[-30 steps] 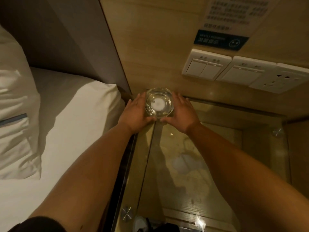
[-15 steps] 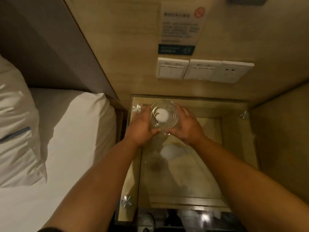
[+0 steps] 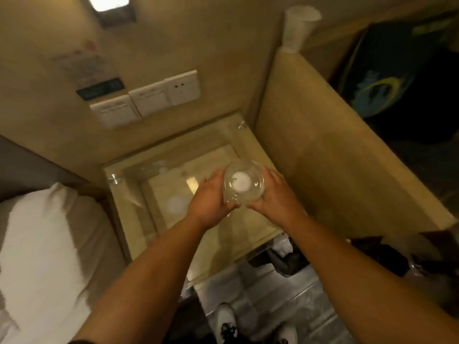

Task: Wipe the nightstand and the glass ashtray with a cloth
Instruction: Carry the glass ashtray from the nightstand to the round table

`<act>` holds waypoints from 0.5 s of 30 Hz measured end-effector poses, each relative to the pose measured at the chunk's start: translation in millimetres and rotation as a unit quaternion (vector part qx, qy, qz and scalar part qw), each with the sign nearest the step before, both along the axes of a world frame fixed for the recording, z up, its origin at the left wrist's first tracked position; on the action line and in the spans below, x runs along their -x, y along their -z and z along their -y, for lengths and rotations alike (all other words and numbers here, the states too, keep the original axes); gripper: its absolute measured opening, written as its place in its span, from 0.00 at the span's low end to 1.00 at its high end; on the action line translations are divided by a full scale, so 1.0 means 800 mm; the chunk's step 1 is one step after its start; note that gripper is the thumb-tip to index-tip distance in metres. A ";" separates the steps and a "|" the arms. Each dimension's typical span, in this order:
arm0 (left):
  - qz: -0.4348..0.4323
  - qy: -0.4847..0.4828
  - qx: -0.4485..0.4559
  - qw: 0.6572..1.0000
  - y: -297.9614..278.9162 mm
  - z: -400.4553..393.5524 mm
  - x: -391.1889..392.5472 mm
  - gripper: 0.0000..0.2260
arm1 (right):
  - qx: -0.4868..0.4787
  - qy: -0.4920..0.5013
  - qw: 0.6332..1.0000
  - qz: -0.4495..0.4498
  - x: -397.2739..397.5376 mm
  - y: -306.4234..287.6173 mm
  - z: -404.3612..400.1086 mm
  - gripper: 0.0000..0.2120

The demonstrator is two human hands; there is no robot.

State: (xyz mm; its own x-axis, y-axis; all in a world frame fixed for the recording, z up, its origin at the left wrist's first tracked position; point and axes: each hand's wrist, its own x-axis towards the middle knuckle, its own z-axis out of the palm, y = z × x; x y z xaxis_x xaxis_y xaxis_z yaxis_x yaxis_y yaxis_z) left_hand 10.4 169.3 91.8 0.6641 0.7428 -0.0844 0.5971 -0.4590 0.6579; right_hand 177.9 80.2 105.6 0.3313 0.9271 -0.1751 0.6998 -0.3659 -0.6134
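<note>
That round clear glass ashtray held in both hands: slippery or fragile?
The round clear glass ashtray is probably rigid, breakable if dropped on the glass nightstand top. Smooth walls look slippery, so left hand and right hand cupping opposite sides seems wise.

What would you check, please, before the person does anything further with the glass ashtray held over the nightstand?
1. Grip: left hand and right hand cup the glass ashtray from both sides: ok.
2. Ashtray level, opening up: ok.
3. White patch inside the ashtray, cloth or reflection: cannot tell.
4. Wiping cloth within sight: not ok, none clearly visible.
5. Glass top of the nightstand free for setting down: ok.
6. Nightstand surface clean: cannot tell, picture blurred.
</note>
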 end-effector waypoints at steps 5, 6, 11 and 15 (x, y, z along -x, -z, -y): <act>-0.004 0.071 0.002 0.997 -0.021 0.082 -0.073 0.41 | 0.041 0.078 0.996 0.019 -0.055 -0.005 0.103 0.53; -0.002 0.086 0.000 0.996 -0.021 0.099 -0.086 0.41 | 0.042 0.095 0.995 0.008 -0.066 -0.005 0.127 0.53; -0.031 0.137 -0.011 0.990 -0.019 0.187 -0.145 0.44 | 0.011 0.148 0.989 -0.006 -0.108 -0.014 0.243 0.52; -0.035 0.177 -0.020 0.983 -0.025 0.262 -0.190 0.43 | -0.019 0.178 0.984 0.017 -0.138 -0.027 0.335 0.50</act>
